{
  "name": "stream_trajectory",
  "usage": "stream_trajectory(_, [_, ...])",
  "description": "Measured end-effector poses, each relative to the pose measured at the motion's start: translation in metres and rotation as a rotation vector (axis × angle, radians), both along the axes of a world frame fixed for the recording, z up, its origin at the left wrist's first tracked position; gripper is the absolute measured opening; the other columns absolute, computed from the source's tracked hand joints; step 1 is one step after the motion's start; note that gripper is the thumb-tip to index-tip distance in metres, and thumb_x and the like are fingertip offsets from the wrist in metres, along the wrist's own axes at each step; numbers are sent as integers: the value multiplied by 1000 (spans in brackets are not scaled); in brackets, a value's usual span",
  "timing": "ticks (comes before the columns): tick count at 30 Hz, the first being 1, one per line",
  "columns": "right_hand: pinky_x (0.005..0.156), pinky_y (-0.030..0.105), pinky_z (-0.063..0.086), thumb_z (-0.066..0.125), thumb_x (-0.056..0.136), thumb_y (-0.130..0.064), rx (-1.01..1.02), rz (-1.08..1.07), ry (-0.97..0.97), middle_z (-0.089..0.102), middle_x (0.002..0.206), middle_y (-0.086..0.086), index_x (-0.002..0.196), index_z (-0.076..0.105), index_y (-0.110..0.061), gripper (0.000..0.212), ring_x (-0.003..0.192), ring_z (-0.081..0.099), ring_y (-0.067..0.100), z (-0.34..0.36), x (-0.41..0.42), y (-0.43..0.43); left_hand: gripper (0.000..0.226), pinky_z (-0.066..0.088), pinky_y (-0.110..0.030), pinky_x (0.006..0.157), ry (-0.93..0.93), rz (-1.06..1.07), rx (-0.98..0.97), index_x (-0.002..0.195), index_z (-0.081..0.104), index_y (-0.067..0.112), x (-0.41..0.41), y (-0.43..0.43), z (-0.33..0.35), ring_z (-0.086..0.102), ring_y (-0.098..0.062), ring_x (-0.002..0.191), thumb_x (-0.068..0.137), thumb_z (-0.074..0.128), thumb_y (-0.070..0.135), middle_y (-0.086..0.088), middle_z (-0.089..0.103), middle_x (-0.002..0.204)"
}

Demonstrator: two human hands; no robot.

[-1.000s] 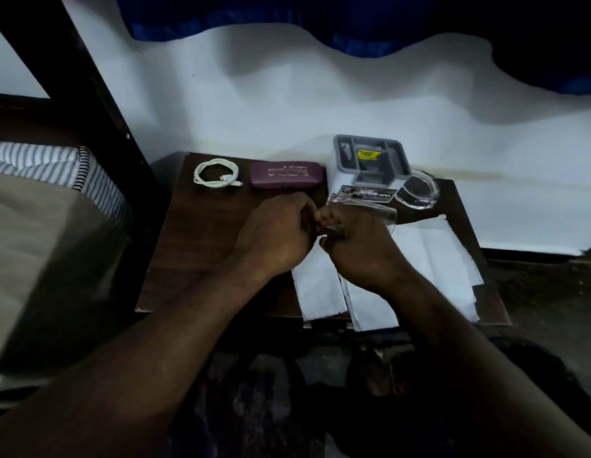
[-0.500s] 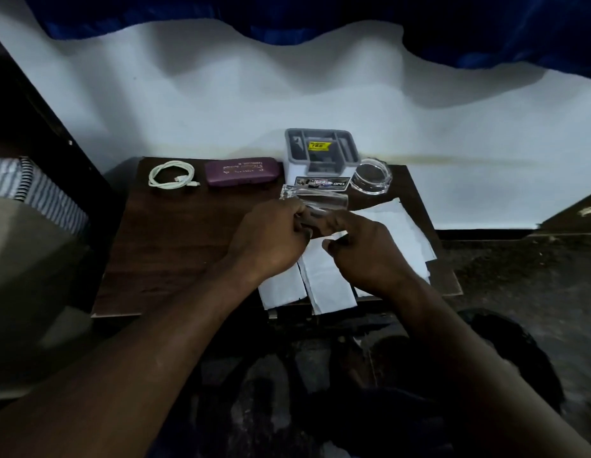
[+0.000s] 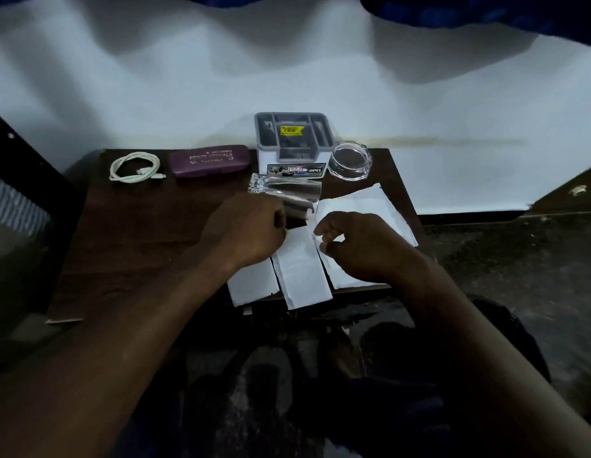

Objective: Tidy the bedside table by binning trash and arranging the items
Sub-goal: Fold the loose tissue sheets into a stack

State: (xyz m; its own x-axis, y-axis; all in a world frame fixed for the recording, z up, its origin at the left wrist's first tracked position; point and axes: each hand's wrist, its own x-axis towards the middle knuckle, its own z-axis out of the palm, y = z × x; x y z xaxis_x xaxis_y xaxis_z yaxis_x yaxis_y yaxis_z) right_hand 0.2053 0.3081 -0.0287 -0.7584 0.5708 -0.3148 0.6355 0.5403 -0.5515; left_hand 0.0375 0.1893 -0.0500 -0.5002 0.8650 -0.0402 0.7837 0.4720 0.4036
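The left hand [image 3: 251, 229] grips the clear plastic wrapper [image 3: 285, 193], at 6 o'clock from the desk organiser [image 3: 292, 140], probably to bin it. The right hand [image 3: 360, 246], at 3 o'clock, curls above the white paper sheets [image 3: 302, 276]; its grasp cannot be determined.

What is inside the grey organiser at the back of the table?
The grey organiser shows divided compartments and a yellow label in the middle one. The compartment floors are dark, so anything lying deeper cannot be made out.
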Motion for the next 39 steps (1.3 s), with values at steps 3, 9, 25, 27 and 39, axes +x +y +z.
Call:
stream_trajectory(3, [76, 25, 48, 65, 97, -17, -14, 46, -113, 72, 116, -6, 118, 70, -26, 24, 84, 62, 8, 0, 11, 4, 6, 55, -32, 74, -11, -21, -8, 82, 72, 29, 0, 2, 0, 66, -16, 85, 84, 69, 33, 9, 73, 89])
stream_trajectory(9, [77, 19, 47, 64, 97, -14, 72, 34, -119, 73, 115, -6, 117, 72, -25, 24, 100, 66, 12, 0, 31, 17, 8, 49, -27, 75, -73, -37, -52, 91, 75, 30, 1, 7, 0, 65, -14, 90, 84, 76, 36, 9, 73, 98])
stream_trajectory(25, [91, 30, 50, 83, 82, -41, 173, -401, -67, 72, 123, 4, 126, 66, -21, 51, 110, 68, 23, -19, 65, 52, 60, 45, -40, 103, 16, -251, -239, 143, 54, 31, 61, 30, -17, 52, -27, 131, 88, 65, 52, -6, 58, 141])
stream_trajectory(27, [100, 38, 52, 84, 80, -44, 189, -379, -118, 67, 132, 8, 136, 59, -19, 66, 119, 64, 28, -23, 64, 51, 61, 44, -40, 103, 11, -259, -260, 144, 53, 31, 63, 31, -17, 51, -28, 132, 88, 65, 53, -7, 57, 142])
stream_trajectory(39, [85, 37, 56, 85, 78, -47, 98, -502, -155, 74, 108, 10, 114, 66, -11, 54, 103, 70, 31, -33, 68, 55, 63, 54, -44, 90, 26, -244, -246, 142, 49, 27, 77, 32, -20, 58, -34, 120, 86, 65, 50, -10, 47, 138])
